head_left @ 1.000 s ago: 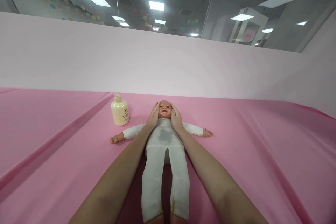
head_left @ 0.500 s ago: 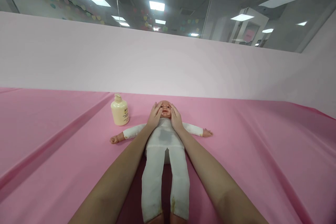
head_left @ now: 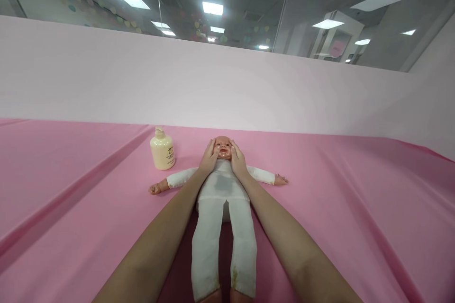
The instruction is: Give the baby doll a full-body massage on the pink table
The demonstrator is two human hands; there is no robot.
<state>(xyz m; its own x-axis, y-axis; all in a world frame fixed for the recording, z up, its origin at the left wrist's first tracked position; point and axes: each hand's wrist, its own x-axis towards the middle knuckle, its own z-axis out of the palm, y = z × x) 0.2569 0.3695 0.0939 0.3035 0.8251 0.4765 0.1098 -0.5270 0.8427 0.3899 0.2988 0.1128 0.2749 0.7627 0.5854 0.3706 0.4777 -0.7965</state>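
A baby doll with a white cloth body lies on its back, its head away from me and its arms spread to both sides. My left hand rests along the left side of the doll's head, fingers stretched out towards the temple. On the other side my right hand lies against the cheek and temple in the same way, fingers extended. Between the two hands the doll's face stays visible, while the sides of its head are covered. Neither hand is wrapped round anything.
A cream pump bottle stands upright to the left of the doll's head, beyond its outstretched arm. Pink cloth with several folds covers the surface. Behind it rises a white wall with glass above.
Both hands stay at the sides of the doll's head. The fingers have shifted slightly outwards from the face, by very little. The doll's body and the bottle have not moved.
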